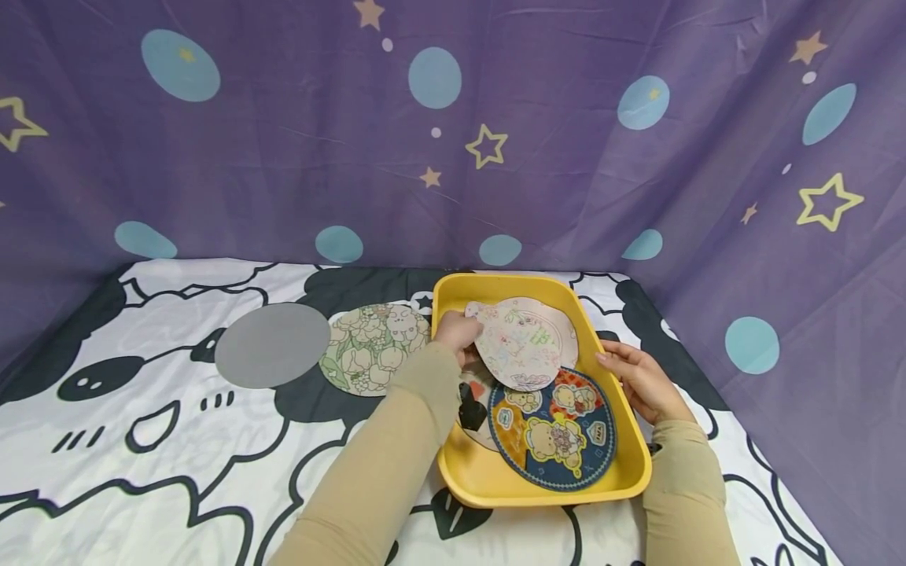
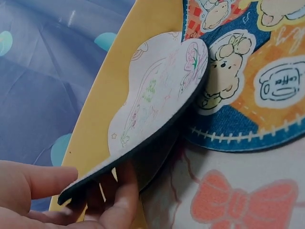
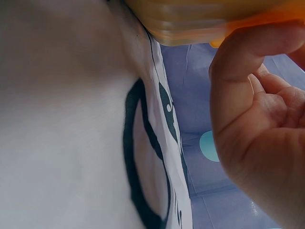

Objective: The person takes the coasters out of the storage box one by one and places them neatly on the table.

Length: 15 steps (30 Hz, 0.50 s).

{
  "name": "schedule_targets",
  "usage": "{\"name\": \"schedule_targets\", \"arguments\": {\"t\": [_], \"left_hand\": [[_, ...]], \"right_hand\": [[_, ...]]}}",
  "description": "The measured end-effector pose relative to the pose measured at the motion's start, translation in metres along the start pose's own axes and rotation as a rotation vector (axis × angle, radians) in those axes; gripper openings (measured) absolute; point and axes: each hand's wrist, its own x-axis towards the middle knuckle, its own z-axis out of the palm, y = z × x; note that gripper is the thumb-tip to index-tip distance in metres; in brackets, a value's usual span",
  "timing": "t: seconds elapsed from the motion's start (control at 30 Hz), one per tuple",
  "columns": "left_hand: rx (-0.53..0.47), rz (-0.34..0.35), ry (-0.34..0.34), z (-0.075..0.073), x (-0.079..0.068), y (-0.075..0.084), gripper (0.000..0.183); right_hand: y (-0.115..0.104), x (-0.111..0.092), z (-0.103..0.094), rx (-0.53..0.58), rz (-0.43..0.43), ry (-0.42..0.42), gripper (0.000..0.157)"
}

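Note:
In the head view my left hand (image 1: 458, 332) pinches the edge of a pale pink mouse pad (image 1: 520, 346) with faint coloured drawings. The left wrist view shows this pad (image 2: 152, 95) tilted, its dark underside raised, thumb above and fingers beneath. Below it in the yellow tray (image 1: 495, 494) lie a round navy mouse pad (image 1: 559, 440) with bear pictures and a partly covered pale one (image 1: 476, 424) with a red bow. Another pale pink pad (image 1: 566, 330) shows behind the held one. My right hand (image 1: 646, 381) holds the tray's right rim, fingers outside the wall.
Left of the tray, a green floral round pad (image 1: 364, 354) lies on the black-and-white cartoon cloth (image 1: 233, 448). Beside it is a plain grey oval pad (image 1: 272, 346). A purple curtain (image 1: 297, 134) with stars and blue spots hangs behind and at the right.

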Motion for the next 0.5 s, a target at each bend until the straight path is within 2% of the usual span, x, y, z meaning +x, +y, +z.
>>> {"name": "schedule_targets", "arguments": {"t": [0.3,0.5], "left_hand": [[0.027,-0.049,-0.117,0.0004,0.0020,-0.0037,0.039],[0.010,-0.067,-0.172,0.0010,0.0036,-0.0061,0.050]], "right_hand": [[-0.0006,-0.0004,0.0011,-0.004,0.007,0.011,0.045],[-0.0014,-0.0013,0.0015,-0.024,0.016,0.020,0.051]]}}
